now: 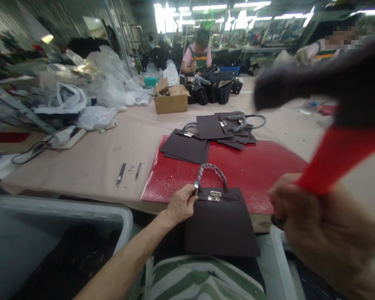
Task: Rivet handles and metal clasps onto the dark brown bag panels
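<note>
Left grip (180, 205) pinches small metal piece (196, 186) by dark panel (220, 231), and right grip (321, 227) holds red-handled hammer (326, 166), whose crooked blow could hurt left fingers (186, 191).

I have a work mat (253, 166) on the table (112, 146), centre to right of the frame. Bag panels (212, 127) overlap in a pile across its far part; one handled panel (221, 229) crosses its near edge at lower centre. Left of the mat I see a knife-like tool (121, 175) and a slim tool (138, 171), small pieces (131, 168) between them. Upper centre, a carton (171, 104) stands left of some handbags (225, 87), a person (201, 54) behind. Bins (125, 216) sit lower left and lower right.
</note>
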Demonstrator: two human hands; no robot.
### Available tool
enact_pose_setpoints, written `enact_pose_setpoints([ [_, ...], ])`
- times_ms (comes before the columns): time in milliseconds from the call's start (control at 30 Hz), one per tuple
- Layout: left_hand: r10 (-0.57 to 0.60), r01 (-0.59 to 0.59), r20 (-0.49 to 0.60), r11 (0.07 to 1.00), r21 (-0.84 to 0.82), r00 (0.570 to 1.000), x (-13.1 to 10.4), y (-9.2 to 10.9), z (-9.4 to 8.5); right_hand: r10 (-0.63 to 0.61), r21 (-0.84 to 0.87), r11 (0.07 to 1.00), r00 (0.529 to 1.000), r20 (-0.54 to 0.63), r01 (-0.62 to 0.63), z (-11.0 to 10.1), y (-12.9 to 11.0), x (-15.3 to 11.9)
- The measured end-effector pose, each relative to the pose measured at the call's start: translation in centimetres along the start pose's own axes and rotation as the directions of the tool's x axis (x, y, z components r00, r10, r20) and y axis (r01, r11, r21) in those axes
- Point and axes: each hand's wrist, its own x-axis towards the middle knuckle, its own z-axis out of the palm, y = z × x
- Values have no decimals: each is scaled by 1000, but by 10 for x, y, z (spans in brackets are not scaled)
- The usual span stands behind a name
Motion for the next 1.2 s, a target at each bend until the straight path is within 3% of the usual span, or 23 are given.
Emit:
enact_pose_setpoints([
  [133, -8, 8, 20, 1000, 18, 1000, -2, -2, 1, -66, 25, 998, 968, 243, 62, 21, 17, -11],
  [200, -14, 14, 22, 1000, 3, 1000, -3, -4, 2, 13, 38, 999, 949, 314, -26, 27, 36, -14],
  [300, -5, 5, 11, 1000, -17, 1000, -5, -8, 2, 217, 62, 964, 900, 377, -258, 36, 74, -17],
  [400, -7, 7, 28, 1000, -21, 1000, -6, -10, 1, 412, -49, 903, 830, 375, -426, 52, 118, -18],
  [533, -13, 13, 34, 1000, -7, 999, -9, -11, 1, 471, -160, 881, 851, 233, -445, 72, 157, -19],
  [600, -14, 14, 20, 1000, -5, 1000, -10, -11, 1, 405, -176, 910, 899, 167, -377, 82, 160, -21],
  [700, -37, 37, 17, 999, -14, 999, -9, -9, -1, 133, -130, 985, 979, 154, -113, 102, 153, -25],
  [800, -54, 56, 47, 998, -33, 997, -4, -7, -4, -67, -54, 995, 973, 222, 81, 126, 141, -31],
  [933, -43, 46, 63, 998, -53, 997, -3, -9, -6, -40, -31, 998, 970, 238, 49, 144, 132, -36],
  [1033, -143, 139, -72, 989, -54, 987, -8, -7, -8, 2, -18, 1000, 973, 231, 2, 144, 128, -40],
  [1133, -266, 250, -246, 964, -95, 932, -7, 3, -9, 43, -13, 999, 979, 198, -42, 143, 124, -43],
  [1200, -276, 240, -272, 958, -158, 922, 0, 15, -3, 62, -7, 998, 981, 182, -62, 143, 122, -43],
])
